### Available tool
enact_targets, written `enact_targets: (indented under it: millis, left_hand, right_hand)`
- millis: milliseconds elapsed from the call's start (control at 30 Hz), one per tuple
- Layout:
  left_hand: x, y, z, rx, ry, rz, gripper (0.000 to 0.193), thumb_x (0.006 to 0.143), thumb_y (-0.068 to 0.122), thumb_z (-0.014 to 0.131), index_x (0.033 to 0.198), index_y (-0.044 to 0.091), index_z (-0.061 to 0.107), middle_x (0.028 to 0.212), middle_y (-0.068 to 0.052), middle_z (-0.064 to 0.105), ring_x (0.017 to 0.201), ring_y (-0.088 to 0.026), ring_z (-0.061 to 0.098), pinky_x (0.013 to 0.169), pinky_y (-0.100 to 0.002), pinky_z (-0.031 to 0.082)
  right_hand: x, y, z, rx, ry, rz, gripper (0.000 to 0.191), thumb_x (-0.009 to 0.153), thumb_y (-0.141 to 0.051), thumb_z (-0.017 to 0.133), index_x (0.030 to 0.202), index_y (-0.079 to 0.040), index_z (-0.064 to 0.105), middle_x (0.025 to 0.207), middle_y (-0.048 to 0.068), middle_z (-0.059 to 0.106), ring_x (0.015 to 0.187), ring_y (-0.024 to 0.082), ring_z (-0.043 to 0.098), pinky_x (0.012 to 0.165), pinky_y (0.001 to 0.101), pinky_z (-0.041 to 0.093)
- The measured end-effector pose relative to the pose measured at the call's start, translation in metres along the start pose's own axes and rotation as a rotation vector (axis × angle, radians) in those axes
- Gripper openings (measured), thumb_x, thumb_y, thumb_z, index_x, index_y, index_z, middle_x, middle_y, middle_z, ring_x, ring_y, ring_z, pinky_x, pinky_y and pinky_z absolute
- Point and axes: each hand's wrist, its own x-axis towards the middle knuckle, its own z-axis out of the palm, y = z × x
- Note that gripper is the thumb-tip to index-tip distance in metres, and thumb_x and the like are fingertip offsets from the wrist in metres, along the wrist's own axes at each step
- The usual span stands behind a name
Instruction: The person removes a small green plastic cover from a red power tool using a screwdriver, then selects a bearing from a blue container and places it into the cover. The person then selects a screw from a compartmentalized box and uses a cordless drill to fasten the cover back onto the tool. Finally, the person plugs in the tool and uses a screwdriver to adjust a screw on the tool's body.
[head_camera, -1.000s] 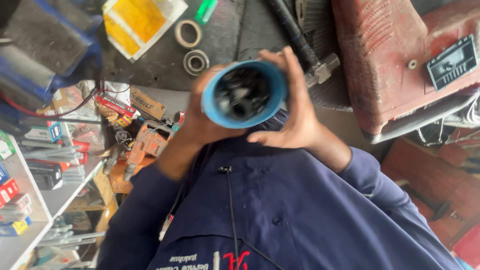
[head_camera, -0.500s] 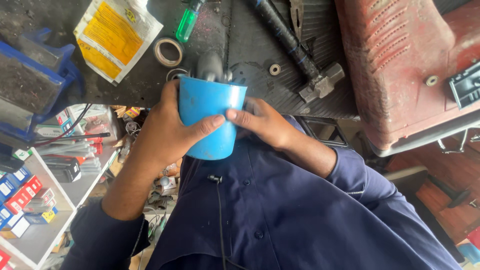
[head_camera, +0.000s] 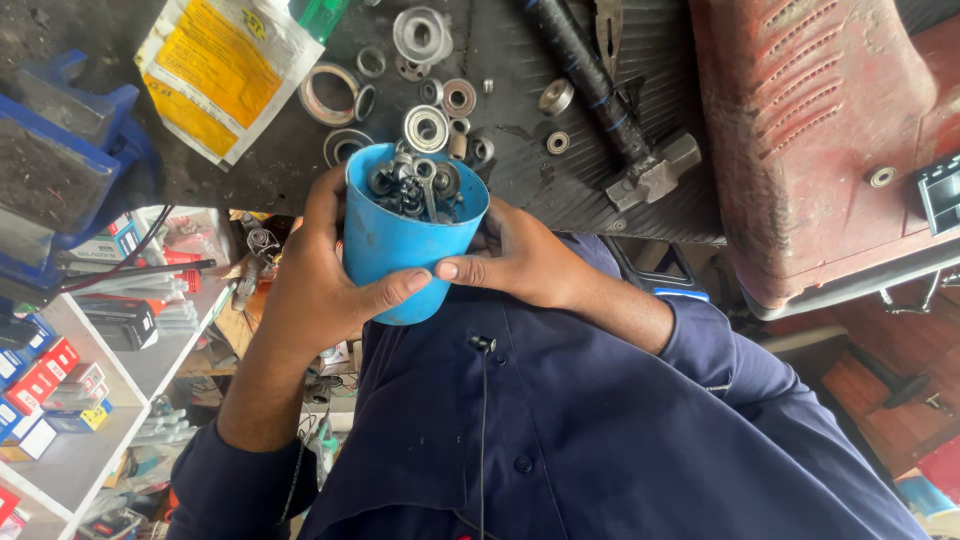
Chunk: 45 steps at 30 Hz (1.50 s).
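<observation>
Tipped upright since the earlier frames, the blue cup (head_camera: 408, 245) now shows its mouth, packed with dark nuts and bearings (head_camera: 415, 185). Largest in view is the red metal body (head_camera: 800, 130) at right, then the black workbench (head_camera: 520, 150), the yellow and white packet (head_camera: 225, 70), and the hammer (head_camera: 610, 105). Both hands grip the cup just before the dark blue shirt (head_camera: 560, 420): the left hand (head_camera: 315, 280) wraps its side with fingers curled and thumb pressed across the front; the right hand (head_camera: 520, 255) presses its thumb to the wall, its other fingers probably behind. Loose bearings (head_camera: 427, 127) lie on the bench just above the cup
</observation>
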Motion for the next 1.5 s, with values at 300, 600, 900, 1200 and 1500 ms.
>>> enact_targets:
  millis: [300, 600, 900, 1200, 1500]
  left_hand:
    - [0.0, 0.009, -0.003, 0.123, 0.04, -0.103, 0.098, 0.082, 0.054, 0.081, 0.152, -0.002, 0.039, 0.129, -0.021, 0.068, 0.117, -0.029, 0.073, 0.095, -0.039, 0.061]
    - [0.008, 0.013, -0.007, -0.029, 0.07, -0.248, 0.094, 0.081, 0.053, 0.08, 0.145, -0.003, 0.04, 0.126, -0.021, 0.069, 0.112, -0.026, 0.072, 0.088, -0.036, 0.061]
    - [0.021, 0.011, -0.006, -0.188, 0.062, -0.233, 0.085, 0.087, 0.05, 0.079, 0.144, -0.003, 0.046, 0.125, -0.022, 0.069, 0.114, -0.025, 0.069, 0.094, -0.037, 0.059]
    - [0.01, 0.0, -0.011, -0.044, -0.015, -0.124, 0.104, 0.081, 0.043, 0.084, 0.157, -0.002, 0.03, 0.137, -0.023, 0.063, 0.123, -0.028, 0.068, 0.101, -0.041, 0.058]
    - [0.004, -0.027, -0.026, 0.089, 0.01, 0.139, 0.097, 0.086, 0.035, 0.086, 0.162, -0.002, 0.039, 0.144, -0.02, 0.063, 0.135, -0.027, 0.064, 0.115, -0.04, 0.052]
  right_hand:
    - [0.002, 0.007, 0.003, 0.04, 0.001, 0.053, 0.083, 0.095, -0.04, 0.073, 0.153, 0.004, 0.035, 0.14, 0.018, 0.059, 0.129, 0.023, 0.061, 0.108, 0.0394, 0.053]
    - [-0.002, 0.016, 0.0, 0.122, 0.05, 0.047, 0.078, 0.098, -0.051, 0.062, 0.148, 0.005, 0.041, 0.134, 0.018, 0.062, 0.12, 0.025, 0.065, 0.096, 0.0392, 0.059]
    - [0.0, 0.002, 0.001, 0.168, 0.086, 0.01, 0.077, 0.099, -0.051, 0.063, 0.146, 0.009, 0.046, 0.128, 0.021, 0.066, 0.115, 0.027, 0.068, 0.093, 0.0402, 0.06]
    - [-0.002, 0.007, 0.0, 0.07, 0.062, -0.032, 0.076, 0.099, -0.038, 0.068, 0.154, 0.005, 0.035, 0.143, 0.018, 0.057, 0.131, 0.024, 0.059, 0.108, 0.0389, 0.053]
    - [0.002, 0.016, 0.014, 0.157, 0.016, -0.041, 0.083, 0.097, -0.019, 0.074, 0.158, 0.004, 0.023, 0.152, 0.019, 0.048, 0.141, 0.028, 0.053, 0.117, 0.043, 0.048]
